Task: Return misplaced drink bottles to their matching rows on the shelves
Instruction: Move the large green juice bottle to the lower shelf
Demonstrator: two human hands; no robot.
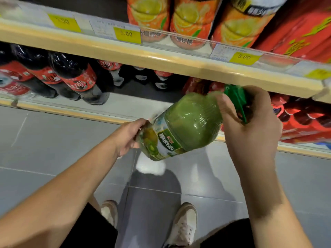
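Store shelves of cola bottles (78, 77) and orange lemon-tea bottles (193, 20) behind; green juice bottle (180, 126) tilted mid-air, right hand (250, 122) gripping its cap end, left hand (129, 136) holding its base, not yet shelved.

A grey tiled floor (44, 140) with pale grout lines carries a pair of beige lace-up sneakers (184, 222), toes pointing away. Black shorts (93, 230) show just nearer than the sneakers on both sides. Ahead of the sneakers lies a bright white patch (149, 166). Far beyond the sneakers, yellow paper price labels (127, 34) read 5.00
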